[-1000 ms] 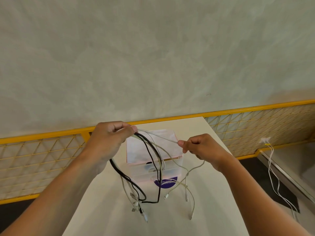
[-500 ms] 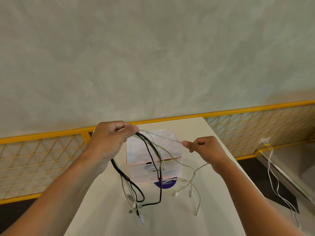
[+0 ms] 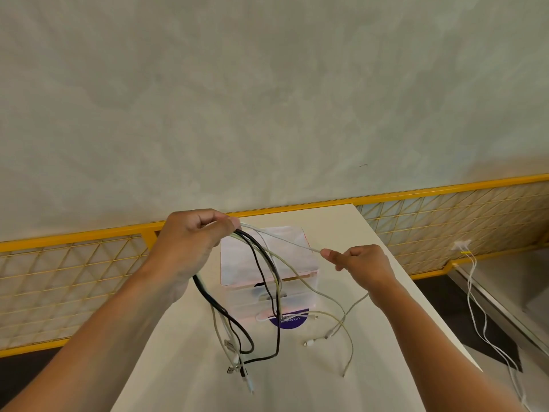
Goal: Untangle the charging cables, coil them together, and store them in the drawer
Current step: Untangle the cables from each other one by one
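Observation:
My left hand (image 3: 190, 245) grips a bunch of black and white charging cables (image 3: 267, 281) above the table, and their loops and plug ends hang down to the tabletop. My right hand (image 3: 361, 264) pinches one white cable (image 3: 285, 240), stretched taut between both hands. Its loose end (image 3: 346, 352) trails down onto the table at the right. Behind the hanging cables stands a small translucent drawer unit (image 3: 300, 263) with a white top and a purple label; its drawers look closed.
The white table (image 3: 386, 322) has its right edge near my right forearm. A yellow mesh railing (image 3: 89, 263) runs behind it under a grey wall. Other white cables (image 3: 475, 292) hang from a plug at the far right.
My right hand has slid rightward along the white cable, drawing more of it out of the bunch. The cable's loose end has shifted right on the table. My left hand stays put.

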Demonstrator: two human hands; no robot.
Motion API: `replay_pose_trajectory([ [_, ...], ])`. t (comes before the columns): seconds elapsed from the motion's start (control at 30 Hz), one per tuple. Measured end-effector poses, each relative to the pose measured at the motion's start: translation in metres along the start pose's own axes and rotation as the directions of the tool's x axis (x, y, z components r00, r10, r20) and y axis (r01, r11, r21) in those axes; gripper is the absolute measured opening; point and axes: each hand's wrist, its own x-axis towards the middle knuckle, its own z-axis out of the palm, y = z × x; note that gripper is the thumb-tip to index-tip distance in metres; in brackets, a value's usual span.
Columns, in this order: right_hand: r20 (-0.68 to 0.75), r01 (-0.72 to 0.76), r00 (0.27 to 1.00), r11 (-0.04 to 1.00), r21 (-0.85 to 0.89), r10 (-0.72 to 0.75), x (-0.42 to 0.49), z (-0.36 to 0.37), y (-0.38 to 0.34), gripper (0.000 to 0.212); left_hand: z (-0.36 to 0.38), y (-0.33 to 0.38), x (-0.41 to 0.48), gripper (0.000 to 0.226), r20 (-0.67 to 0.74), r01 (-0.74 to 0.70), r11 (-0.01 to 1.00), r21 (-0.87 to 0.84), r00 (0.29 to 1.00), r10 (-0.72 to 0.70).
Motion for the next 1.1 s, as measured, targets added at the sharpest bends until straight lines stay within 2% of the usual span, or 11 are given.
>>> replay_pose_trajectory([
  [0.1,-0.062,-0.056,0.997,0.996,-0.071,0.051,0.000,0.000,0.004,0.062,0.000,0.000,0.000,0.013,0.001,0.001,1.000,0.008,1.000,-0.001],
  [0.23,-0.015,-0.052,0.999,0.998,-0.025,0.052,-0.002,0.000,0.006,0.053,0.002,-0.001,-0.001,0.013,0.007,0.000,1.000,0.008,1.000,0.000],
  [0.43,-0.085,-0.121,0.990,0.990,-0.066,0.116,0.003,0.001,0.005,0.063,0.003,-0.002,0.000,0.012,0.003,-0.003,1.000,0.004,1.000,0.003],
  [0.63,-0.061,-0.072,0.996,0.995,-0.071,0.068,0.002,0.006,0.007,0.059,0.002,-0.004,0.001,0.016,0.013,0.028,1.000,0.007,1.000,-0.028],
  [0.73,0.009,0.009,1.000,0.990,-0.141,-0.008,0.004,0.008,0.010,0.043,-0.001,-0.003,0.004,0.020,0.014,0.073,0.997,-0.026,0.997,-0.073],
  [0.8,0.001,0.080,0.997,0.977,-0.196,-0.082,-0.001,0.010,0.005,0.033,0.000,-0.004,0.003,0.025,0.031,0.096,0.994,-0.045,0.995,-0.094],
  [0.87,-0.070,0.184,0.978,0.974,-0.136,-0.194,-0.013,0.015,-0.008,0.027,0.003,-0.005,0.002,0.029,0.040,0.116,0.991,-0.060,0.993,-0.114],
  [0.93,-0.078,0.313,0.947,0.949,0.031,-0.310,-0.028,0.018,-0.027,0.010,0.007,-0.007,0.001,0.024,0.041,0.134,0.988,-0.071,0.991,-0.131],
  [1.0,0.090,0.387,0.910,0.906,0.171,-0.405,-0.044,0.019,-0.048,0.003,0.010,-0.008,0.001,0.019,0.044,0.141,0.987,-0.078,0.989,-0.138],
  [1.07,0.245,0.418,0.852,0.882,0.217,-0.464,-0.058,0.023,-0.064,0.003,0.013,-0.008,0.000,0.021,0.059,0.138,0.988,-0.071,0.989,-0.134],
  [1.1,0.267,0.422,0.841,0.880,0.218,-0.470,-0.063,0.025,-0.070,0.005,0.013,-0.008,-0.001,0.020,0.068,0.136,0.989,-0.059,0.989,-0.132],
])
